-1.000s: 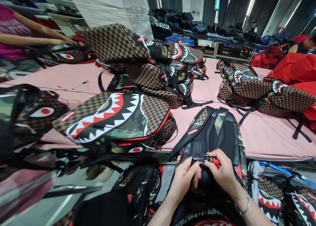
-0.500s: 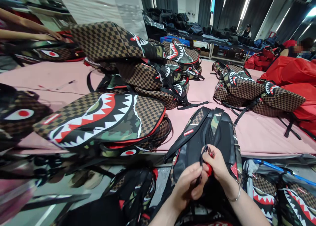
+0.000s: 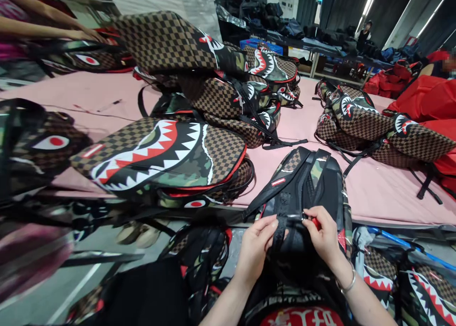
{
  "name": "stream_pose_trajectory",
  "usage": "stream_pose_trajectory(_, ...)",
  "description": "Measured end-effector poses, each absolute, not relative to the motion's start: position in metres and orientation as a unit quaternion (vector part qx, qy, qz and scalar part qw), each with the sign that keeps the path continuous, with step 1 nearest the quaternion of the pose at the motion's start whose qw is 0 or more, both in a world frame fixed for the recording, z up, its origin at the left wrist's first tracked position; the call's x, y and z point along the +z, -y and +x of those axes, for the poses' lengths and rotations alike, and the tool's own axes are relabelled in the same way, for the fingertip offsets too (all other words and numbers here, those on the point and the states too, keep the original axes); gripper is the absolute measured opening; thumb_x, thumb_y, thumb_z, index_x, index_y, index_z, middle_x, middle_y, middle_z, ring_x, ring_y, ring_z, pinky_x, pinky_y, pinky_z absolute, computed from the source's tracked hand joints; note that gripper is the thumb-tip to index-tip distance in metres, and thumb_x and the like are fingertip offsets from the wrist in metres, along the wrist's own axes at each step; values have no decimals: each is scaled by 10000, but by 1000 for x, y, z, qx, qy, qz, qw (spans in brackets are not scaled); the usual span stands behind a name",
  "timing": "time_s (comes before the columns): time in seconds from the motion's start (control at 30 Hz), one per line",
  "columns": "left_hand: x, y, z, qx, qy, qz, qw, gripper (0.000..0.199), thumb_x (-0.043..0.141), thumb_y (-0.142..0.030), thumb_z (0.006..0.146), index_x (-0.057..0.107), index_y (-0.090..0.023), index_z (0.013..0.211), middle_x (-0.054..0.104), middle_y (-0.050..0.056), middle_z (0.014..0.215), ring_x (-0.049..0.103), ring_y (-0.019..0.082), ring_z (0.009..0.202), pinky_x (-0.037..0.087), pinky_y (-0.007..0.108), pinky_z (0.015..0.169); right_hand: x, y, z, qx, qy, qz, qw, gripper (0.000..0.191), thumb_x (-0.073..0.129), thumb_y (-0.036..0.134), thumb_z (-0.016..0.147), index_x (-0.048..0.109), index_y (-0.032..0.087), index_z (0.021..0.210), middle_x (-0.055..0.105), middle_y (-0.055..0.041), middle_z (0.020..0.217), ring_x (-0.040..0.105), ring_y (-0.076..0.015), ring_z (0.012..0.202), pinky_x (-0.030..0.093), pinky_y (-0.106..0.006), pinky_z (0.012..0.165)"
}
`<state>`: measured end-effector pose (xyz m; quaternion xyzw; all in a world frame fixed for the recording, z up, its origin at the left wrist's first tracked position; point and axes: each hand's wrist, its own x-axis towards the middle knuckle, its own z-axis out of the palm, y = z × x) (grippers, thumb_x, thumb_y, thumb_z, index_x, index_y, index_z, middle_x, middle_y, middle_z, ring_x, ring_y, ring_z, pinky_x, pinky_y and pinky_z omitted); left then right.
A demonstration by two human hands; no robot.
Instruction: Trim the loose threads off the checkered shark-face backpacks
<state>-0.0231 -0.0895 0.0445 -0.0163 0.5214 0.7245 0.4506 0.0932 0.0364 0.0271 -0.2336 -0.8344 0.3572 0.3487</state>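
A backpack (image 3: 329, 183) lies with its black padded back and straps facing up, at the table's near edge. Over its lower part, my left hand (image 3: 258, 245) pinches a black strap (image 3: 281, 226) between thumb and fingers. My right hand (image 3: 322, 233), with a bracelet at the wrist, is closed on a small tool with a red handle (image 3: 315, 223). A thin metallic part of it reaches left toward the strap. To the left lies a checkered backpack (image 3: 156, 150) with a shark-mouth print.
Backpacks are piled (image 3: 221, 93) on the pink table (image 3: 299, 122), with another group (image 3: 363, 122) at the right beside red fabric (image 3: 420, 98). Another person's arms (image 3: 46, 24) reach in at upper left. More bags (image 3: 381, 278) stand at lower right.
My hands have moved apart, the left one leftward along the strap. The strap now stretches below my left fingers, and the view has shifted slightly.
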Motion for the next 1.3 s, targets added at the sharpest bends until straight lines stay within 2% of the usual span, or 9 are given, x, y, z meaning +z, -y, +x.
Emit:
stream_pose_trajectory(0.23, 42, 88, -16, 713, -540, 36, 445, 285, 720, -331, 615, 684, -146, 829, 683, 17, 668, 625, 156, 605, 497, 255, 614, 31, -35, 93, 274, 875, -202, 344, 99, 539, 221, 819, 616, 186, 871, 630, -62, 804, 591, -171, 749, 475, -307, 682)
stream_pose_trajectory(0.6, 36, 90, -12, 711, -532, 41, 458, 277, 712, -317, 627, 663, -142, 836, 673, 19, 654, 617, 151, 609, 467, 246, 611, 30, -39, 98, 344, 867, -218, 286, 94, 529, 244, 829, 603, 191, 850, 624, -35, 786, 582, -155, 720, 463, -275, 657)
stream_pose_trajectory(0.87, 26, 88, -12, 708, -541, 52, 452, 287, 699, -341, 635, 646, -130, 823, 663, 30, 654, 607, 149, 603, 428, 231, 560, 26, -36, 99, 292, 891, -186, 295, 96, 528, 232, 836, 610, 195, 804, 629, -46, 761, 581, -166, 702, 452, -290, 644)
stream_pose_trajectory(0.97, 20, 90, -8, 704, -544, 50, 454, 290, 694, -346, 638, 635, -133, 825, 655, 25, 640, 590, 141, 583, 398, 222, 532, 23, -34, 99, 328, 883, -182, 281, 107, 530, 238, 833, 603, 198, 766, 621, -37, 728, 575, -162, 681, 448, -287, 638)
stream_pose_trajectory(1.07, 20, 98, -13, 698, -540, 68, 465, 288, 685, -359, 648, 639, -141, 831, 641, 18, 613, 552, 128, 544, 373, 227, 520, 22, -34, 104, 420, 837, -204, 286, 106, 548, 278, 821, 594, 199, 769, 607, -38, 748, 578, -160, 689, 461, -271, 616)
stream_pose_trajectory(1.17, 33, 117, -42, 752, -533, 97, 375, 236, 705, -380, 617, 634, -156, 621, 569, 1, 527, 494, 114, 517, 358, 242, 521, 20, -42, 117, 497, 763, -262, 319, 129, 569, 324, 803, 598, 202, 836, 595, -54, 827, 579, -159, 698, 458, -242, 548)
stream_pose_trajectory(1.23, 48, 137, -70, 828, -481, 120, 263, 363, 670, -449, 633, 536, -172, 439, 478, -4, 456, 453, 114, 505, 366, 262, 529, 14, -52, 129, 532, 715, -307, 334, 179, 583, 349, 791, 593, 206, 898, 581, -42, 794, 551, -136, 607, 425, -219, 469)
stream_pose_trajectory(1.3, 65, 160, -93, 889, -406, 108, 179, 454, 577, -524, 693, 472, -186, 408, 365, -18, 413, 376, 103, 452, 345, 262, 488, 9, -63, 143, 558, 672, -347, 342, 233, 592, 372, 781, 580, 208, 946, 554, -10, 696, 478, -103, 480, 361, -199, 389)
